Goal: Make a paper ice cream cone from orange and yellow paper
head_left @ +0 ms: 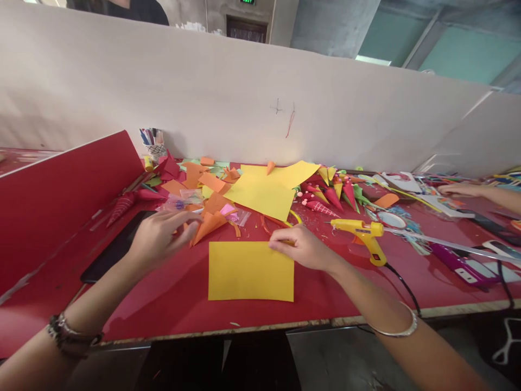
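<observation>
The head view shows a yellow paper rectangle point(251, 271) lying flat on the red table point(183, 309). The right hand point(303, 247) has its fingers on the paper's top right corner; I cannot tell if they pinch it. The left hand point(165, 237) is up and to the left of the paper, by an orange cone point(209, 226); its grip is unclear. The yellow glue gun point(364, 236) lies right of the paper.

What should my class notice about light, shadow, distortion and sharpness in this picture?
Head view: soft shadow on the red tabletop beside the left forearm, which seems stretched toward the lower corner, likely by a wide lens; warm glow on the pale wall; lettering on the glue gun unreadable.
</observation>
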{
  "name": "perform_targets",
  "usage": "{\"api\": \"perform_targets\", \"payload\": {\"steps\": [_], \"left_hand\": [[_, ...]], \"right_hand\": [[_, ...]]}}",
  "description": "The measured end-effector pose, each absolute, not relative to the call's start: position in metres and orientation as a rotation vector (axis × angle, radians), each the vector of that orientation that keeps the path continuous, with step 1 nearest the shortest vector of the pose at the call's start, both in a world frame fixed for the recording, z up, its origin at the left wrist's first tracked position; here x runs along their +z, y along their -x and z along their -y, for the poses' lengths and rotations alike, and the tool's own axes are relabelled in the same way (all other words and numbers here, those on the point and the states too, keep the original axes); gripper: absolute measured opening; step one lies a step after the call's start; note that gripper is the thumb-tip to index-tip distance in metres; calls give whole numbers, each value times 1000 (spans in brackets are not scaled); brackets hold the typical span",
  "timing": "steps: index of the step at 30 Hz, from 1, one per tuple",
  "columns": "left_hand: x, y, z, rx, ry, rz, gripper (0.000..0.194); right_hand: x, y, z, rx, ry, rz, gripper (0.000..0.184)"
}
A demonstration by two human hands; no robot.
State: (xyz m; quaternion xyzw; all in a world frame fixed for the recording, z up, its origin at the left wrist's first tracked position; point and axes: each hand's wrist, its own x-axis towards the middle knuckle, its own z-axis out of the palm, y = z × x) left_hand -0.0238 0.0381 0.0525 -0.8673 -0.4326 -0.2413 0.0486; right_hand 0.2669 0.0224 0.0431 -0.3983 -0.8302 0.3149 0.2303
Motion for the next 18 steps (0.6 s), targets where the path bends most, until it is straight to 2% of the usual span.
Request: {"api": "perform_targets", "payload": {"steps": [3,5,8,12,18], "left_hand": [[59,13,-30,-613,3013,1214,26],[59,3,-24,-496,3106,1159,31],[55,-9,-19,-400,3058,1233,41],[53,-24,-14,-370,3004,1183,44],[59,-25,-14,-449,3087,1162,42]], "right_hand": [[44,-261,-25,873,990,2324,28],[46,-256,-26,762,943,2360,26],[50,-244,-24,350,884,2434,19],[53,-221,-16,-119,786,2460,18],[47,-219,-15,-230,799,2365,17]]}}
